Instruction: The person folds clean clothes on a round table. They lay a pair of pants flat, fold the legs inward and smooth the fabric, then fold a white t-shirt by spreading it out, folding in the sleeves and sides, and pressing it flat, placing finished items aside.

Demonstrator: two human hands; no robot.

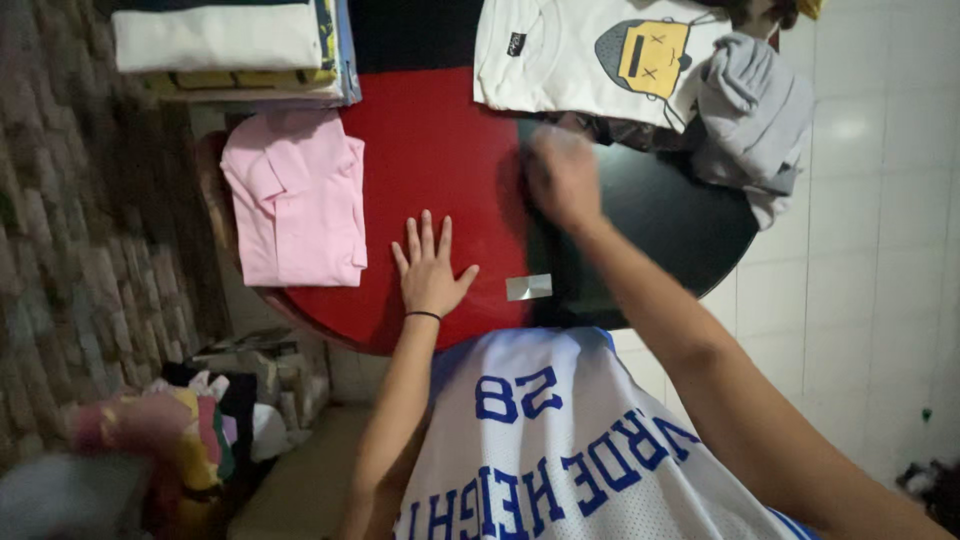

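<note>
A red and black garment (450,160) lies spread flat over a round table (700,250). My left hand (430,268) rests flat on its red half, fingers spread, a thin black band on the wrist. My right hand (562,178) is blurred over the boundary between the red and black halves, touching the cloth; its fingers are too blurred to read. A small grey tag (528,287) sits near the garment's near edge. A folded pink shirt (297,200) lies just left of my left hand.
A stack of folded clothes (232,48) sits at the far left. A white T-shirt with a yellow print (590,55) and a grey garment (752,115) lie at the far right. A pile of colourful clothes (190,440) is on the floor at left.
</note>
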